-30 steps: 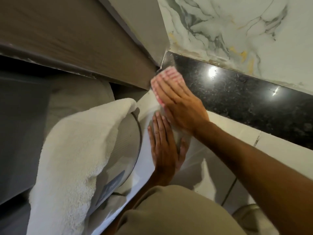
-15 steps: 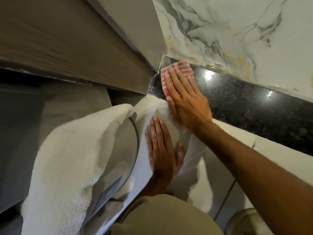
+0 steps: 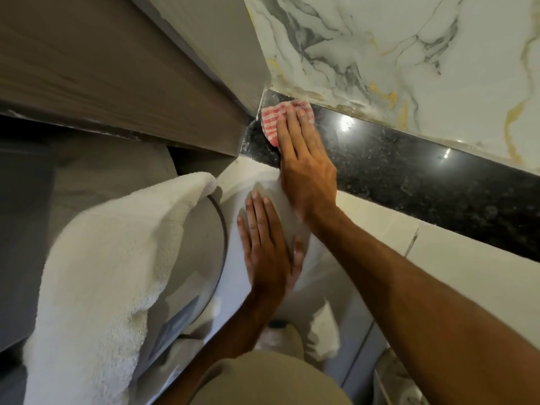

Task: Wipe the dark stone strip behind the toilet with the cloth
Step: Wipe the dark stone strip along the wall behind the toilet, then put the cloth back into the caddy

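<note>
Flat-handed, the right hand [image 3: 306, 168] has no pinch on the cloth [image 3: 273, 118]; its grip is an open palm with fingers stretched out, pressing the red-and-white checked rag down onto the dark stone strip [image 3: 423, 182]. The cloth sits at the strip's far left end, tucked into the corner where the stone meets the wood-toned panel [image 3: 117, 83] and the marble wall [image 3: 394, 54] above. To do this well, I'd say keep the pressure even across the fingertips, work the cloth right into that corner seam where grime shows along the marble joint, then draw it rightward along the strip in overlapping passes. Most of the glossy length to the right looks not yet covered.

The left hand [image 3: 266, 247] lies open and flat on the white toilet [image 3: 233, 217] top, holding nothing, bracing the lean. A white towel [image 3: 102, 273] is draped beside it.

Compared with half a second back, the right hand has pushed the cloth further up toward the marble edge, and the left hand has barely shifted.
</note>
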